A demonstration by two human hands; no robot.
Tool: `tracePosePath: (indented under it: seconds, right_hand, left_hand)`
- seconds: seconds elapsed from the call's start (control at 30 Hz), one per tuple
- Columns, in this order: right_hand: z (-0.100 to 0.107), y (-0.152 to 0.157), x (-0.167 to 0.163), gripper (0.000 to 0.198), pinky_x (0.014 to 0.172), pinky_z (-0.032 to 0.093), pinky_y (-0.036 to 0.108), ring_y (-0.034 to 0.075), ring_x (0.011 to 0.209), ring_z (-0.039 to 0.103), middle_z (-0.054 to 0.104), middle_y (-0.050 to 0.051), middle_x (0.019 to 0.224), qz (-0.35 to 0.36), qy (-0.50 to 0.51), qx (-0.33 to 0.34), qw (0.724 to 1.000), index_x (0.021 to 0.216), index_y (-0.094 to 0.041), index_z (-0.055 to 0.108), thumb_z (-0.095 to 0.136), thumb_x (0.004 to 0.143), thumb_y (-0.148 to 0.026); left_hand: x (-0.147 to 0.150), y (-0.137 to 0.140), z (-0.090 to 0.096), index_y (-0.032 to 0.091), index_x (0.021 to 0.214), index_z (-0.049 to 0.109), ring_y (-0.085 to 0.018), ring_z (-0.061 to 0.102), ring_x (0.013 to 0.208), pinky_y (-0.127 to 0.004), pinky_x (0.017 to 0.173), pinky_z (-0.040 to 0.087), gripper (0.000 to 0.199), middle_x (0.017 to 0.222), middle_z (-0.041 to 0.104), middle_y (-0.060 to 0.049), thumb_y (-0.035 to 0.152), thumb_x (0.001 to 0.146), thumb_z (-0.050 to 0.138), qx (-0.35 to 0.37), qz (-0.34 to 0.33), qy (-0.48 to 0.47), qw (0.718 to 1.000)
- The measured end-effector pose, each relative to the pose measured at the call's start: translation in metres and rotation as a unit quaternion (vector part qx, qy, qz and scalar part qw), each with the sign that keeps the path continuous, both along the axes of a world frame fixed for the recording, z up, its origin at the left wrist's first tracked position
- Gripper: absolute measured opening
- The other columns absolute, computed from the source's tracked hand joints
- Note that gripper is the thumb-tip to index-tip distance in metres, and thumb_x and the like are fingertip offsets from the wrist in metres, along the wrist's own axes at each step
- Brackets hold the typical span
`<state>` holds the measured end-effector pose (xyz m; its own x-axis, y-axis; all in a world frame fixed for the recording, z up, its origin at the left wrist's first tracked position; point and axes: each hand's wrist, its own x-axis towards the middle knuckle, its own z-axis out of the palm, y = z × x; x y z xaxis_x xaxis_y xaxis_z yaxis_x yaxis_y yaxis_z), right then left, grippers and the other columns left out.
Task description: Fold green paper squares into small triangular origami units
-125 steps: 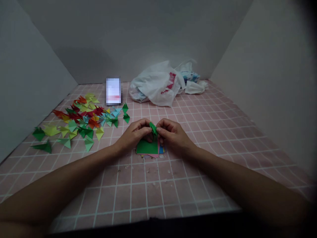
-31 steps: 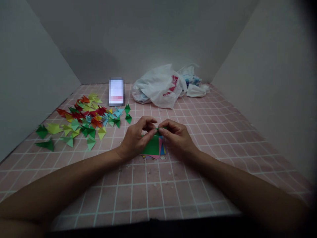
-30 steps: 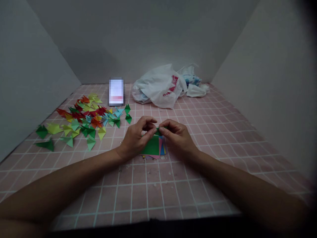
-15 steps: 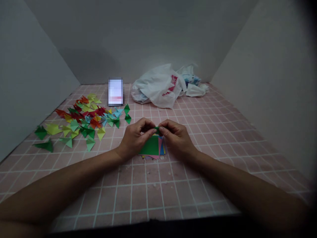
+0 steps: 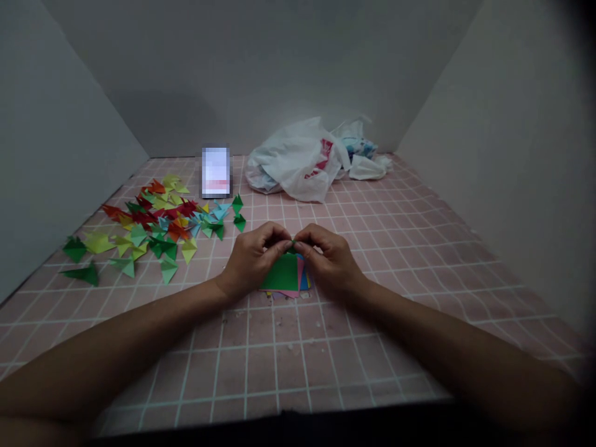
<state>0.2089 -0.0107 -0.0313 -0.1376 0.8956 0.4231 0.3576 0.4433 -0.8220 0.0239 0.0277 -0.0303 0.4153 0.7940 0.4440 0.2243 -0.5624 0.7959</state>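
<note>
Between the fingertips of both hands is a small folded piece of green paper (image 5: 293, 244), mostly covered by the fingers. My left hand (image 5: 257, 253) pinches it from the left with thumb and forefinger. From the right, my right hand (image 5: 327, 251) pinches it the same way, its fingertips close against the left ones. Just below the hands lies a stack of coloured paper sheets (image 5: 280, 274), green on top, with pink, blue and yellow edges showing at the right. The left hand hides part of the stack.
Folded paper pieces (image 5: 161, 248) in red, orange, yellow, green and light blue spread over the left of the pink checked tablecloth (image 5: 261, 366). Behind them a lit phone (image 5: 216, 172) stands upright. White plastic bags (image 5: 298, 158) lie at the back; pale walls enclose the table.
Both hands' fingertips have come closer together, and less of the folded green paper shows between them. The stack and the folded pieces stay where they were.
</note>
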Motion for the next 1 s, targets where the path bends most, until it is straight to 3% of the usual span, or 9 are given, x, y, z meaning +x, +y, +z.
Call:
tracePosePath:
  seconds: [0.1, 0.27, 0.47, 0.67, 0.9, 1.0]
  right_hand:
    - [0.0015, 0.0008, 0.0004, 0.011, 0.068, 0.043, 0.032, 0.016, 0.07, 0.055, 0.063, 0.0, 0.076, -0.003, 0.001, -0.007, 1.0, 0.08, -0.021, 0.063, 0.062, 0.091, -0.022]
    - [-0.0004, 0.0035, 0.0019, 0.012, 0.067, 0.043, 0.031, 0.015, 0.07, 0.056, 0.06, -0.001, 0.074, -0.004, 0.096, -0.068, 0.993, 0.081, -0.021, 0.06, 0.06, 0.092, -0.027]
    - [-0.0015, 0.0052, 0.0021, 0.011, 0.07, 0.047, 0.031, 0.015, 0.071, 0.058, 0.06, -0.002, 0.076, -0.006, 0.159, -0.081, 0.984, 0.083, -0.022, 0.062, 0.064, 0.089, -0.03]
    - [-0.0027, 0.0046, 0.0004, 0.009, 0.07, 0.047, 0.032, 0.015, 0.072, 0.058, 0.06, -0.002, 0.076, -0.004, 0.171, -0.084, 0.982, 0.083, -0.023, 0.064, 0.065, 0.088, -0.029]
    - [-0.0043, 0.0026, -0.0011, 0.011, 0.067, 0.044, 0.031, 0.015, 0.07, 0.056, 0.061, -0.001, 0.074, -0.011, 0.156, -0.078, 0.985, 0.08, -0.021, 0.064, 0.065, 0.088, -0.028]
    - [-0.0035, 0.0032, -0.0001, 0.013, 0.066, 0.044, 0.03, 0.015, 0.069, 0.056, 0.06, -0.002, 0.073, -0.015, 0.157, -0.089, 0.983, 0.078, -0.021, 0.062, 0.065, 0.088, -0.03]
  left_hand:
    - [0.0003, -0.0006, 0.0006, 0.019, 0.09, 0.066, -0.014, 0.066, 0.072, -0.025, 0.065, 0.052, 0.005, 0.08, 0.071, -0.001, 0.023, 0.09, 0.064, -0.029, -0.011, -0.015, 0.999]
    - [0.0012, -0.0012, 0.0017, 0.019, 0.105, 0.06, -0.012, 0.069, 0.076, -0.026, 0.072, 0.058, 0.014, 0.089, 0.068, -0.002, 0.029, 0.096, 0.058, -0.153, -0.032, -0.12, 0.98]
    - [0.0016, 0.0005, 0.0007, 0.019, 0.093, 0.062, -0.013, 0.065, 0.077, -0.025, 0.071, 0.054, 0.015, 0.084, 0.066, 0.0, 0.027, 0.085, 0.073, -0.085, -0.022, -0.091, 0.992]
    - [0.0006, 0.0034, -0.0045, 0.019, 0.088, 0.066, -0.014, 0.065, 0.073, -0.026, 0.066, 0.051, 0.009, 0.08, 0.069, -0.001, 0.023, 0.083, 0.073, -0.063, -0.001, -0.061, 0.996]
    - [0.0024, 0.0002, 0.0006, 0.018, 0.078, 0.062, -0.013, 0.062, 0.066, -0.025, 0.059, 0.049, 0.015, 0.072, 0.067, -0.001, 0.027, 0.083, 0.073, -0.148, -0.012, -0.085, 0.985]
    - [0.0037, 0.0002, 0.0026, 0.018, 0.084, 0.061, -0.013, 0.065, 0.068, -0.025, 0.062, 0.051, 0.015, 0.074, 0.068, 0.0, 0.027, 0.081, 0.074, -0.18, -0.027, -0.106, 0.977]
